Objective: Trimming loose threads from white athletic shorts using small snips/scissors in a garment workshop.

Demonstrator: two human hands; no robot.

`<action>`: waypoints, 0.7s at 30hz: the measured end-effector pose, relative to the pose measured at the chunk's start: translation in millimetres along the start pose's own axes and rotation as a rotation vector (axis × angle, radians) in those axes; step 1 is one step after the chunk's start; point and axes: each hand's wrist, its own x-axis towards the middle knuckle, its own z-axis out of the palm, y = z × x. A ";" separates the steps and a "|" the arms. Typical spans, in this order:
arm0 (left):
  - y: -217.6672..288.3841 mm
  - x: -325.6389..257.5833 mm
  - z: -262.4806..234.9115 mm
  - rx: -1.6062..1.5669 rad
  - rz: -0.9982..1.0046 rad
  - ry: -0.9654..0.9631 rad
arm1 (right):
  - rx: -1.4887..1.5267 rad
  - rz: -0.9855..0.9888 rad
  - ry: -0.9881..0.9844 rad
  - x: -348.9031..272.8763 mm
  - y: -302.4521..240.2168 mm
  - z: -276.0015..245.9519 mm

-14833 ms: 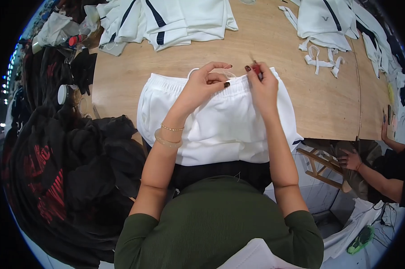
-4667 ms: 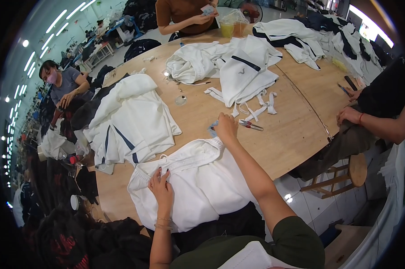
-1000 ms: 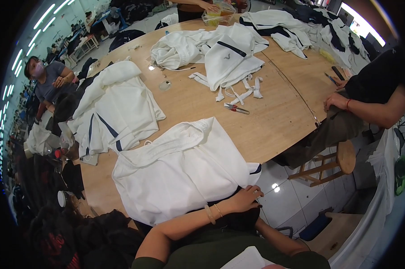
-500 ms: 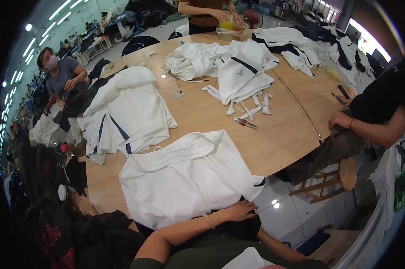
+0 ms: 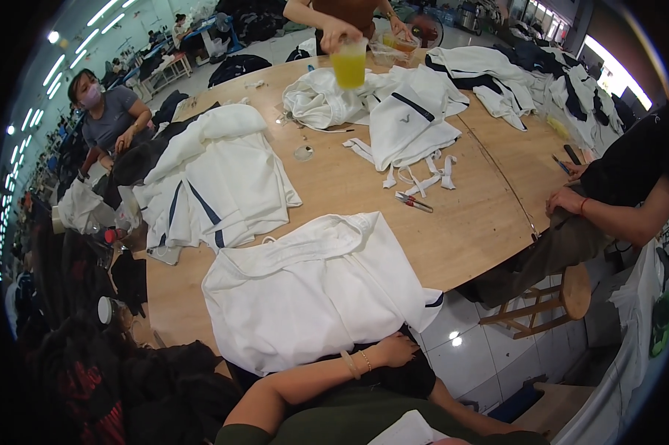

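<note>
A big white garment [image 5: 316, 293] lies spread flat on the round wooden table [image 5: 468, 222], near the table's edge at about 6 o'clock, right in front of the person. The person's left hand [image 5: 397, 350] has reached across the body and rests at the lower right edge of the garment, just below its hem, with fingers curled over something dark; whether it pinches anything cannot be told. Thin bracelets [image 5: 355, 363] sit on that wrist. The right hand is hidden low down at about 5 o'clock, so its state cannot be told. At 10 o'clock from the garment lies a pile of white clothes with dark stripes [image 5: 216, 178]. At 1 o'clock, small scissors [image 5: 413, 201] rest on the bare wood. Far off at 12 o'clock, another person's hand holds a cup of yellow drink [image 5: 349, 65]. At 3 o'clock, a seated person rests a hand [image 5: 564, 200] on a knee.
</note>
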 end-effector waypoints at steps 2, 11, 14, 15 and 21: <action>-3.4 1.0 -1.8 -0.025 0.008 -0.026 | -0.005 0.006 -0.008 0.9 -2.6 -1.3; -3.0 -1.7 1.7 -0.134 0.050 0.088 | -0.163 0.081 -0.128 15.1 -19.9 -33.9; -9.1 -0.5 7.4 -0.106 0.037 0.022 | -0.428 0.245 -0.483 20.4 -81.1 -98.0; -9.9 0.5 6.2 -0.116 0.059 0.039 | -0.431 0.247 -0.478 30.2 -83.7 -113.6; -2.9 -28.9 -22.7 -0.403 0.148 0.129 | -0.207 -0.126 -0.079 133.3 -170.5 -185.4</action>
